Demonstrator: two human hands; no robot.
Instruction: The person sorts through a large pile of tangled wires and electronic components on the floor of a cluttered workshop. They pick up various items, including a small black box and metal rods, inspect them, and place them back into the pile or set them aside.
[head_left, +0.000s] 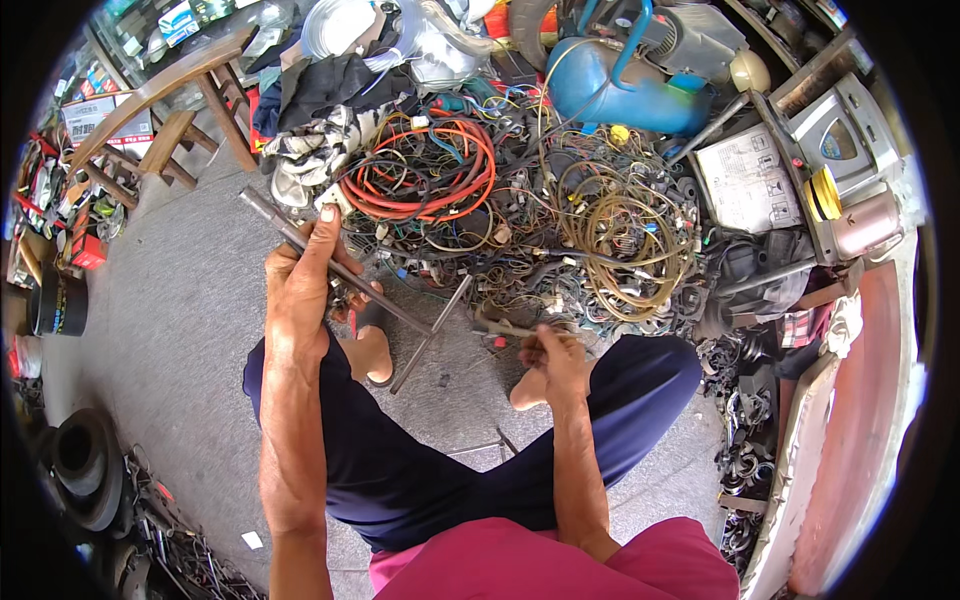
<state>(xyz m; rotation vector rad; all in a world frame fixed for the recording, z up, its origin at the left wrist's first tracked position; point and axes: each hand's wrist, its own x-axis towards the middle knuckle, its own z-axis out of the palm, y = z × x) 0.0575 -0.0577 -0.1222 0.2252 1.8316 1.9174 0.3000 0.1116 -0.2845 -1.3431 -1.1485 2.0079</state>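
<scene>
My left hand is closed around the shaft of a metal T-handle wrench, thumb laid along it. The tubular end of the wrench points to the upper left, and its crossbar slants over the grey floor between my feet. Near my right knee, my right hand pinches a thin, brownish rod-like item, whose exact kind I cannot tell. Beyond both hands lies a heap of tangled electrical wires and connectors, with a coil of red-orange hose and a coil of yellowish tubing on it.
A blue air compressor tank stands behind the heap. A wooden bench and a small wooden stool are at upper left. Black rubber rings and metal scraps lie lower left; metal parts line the right side.
</scene>
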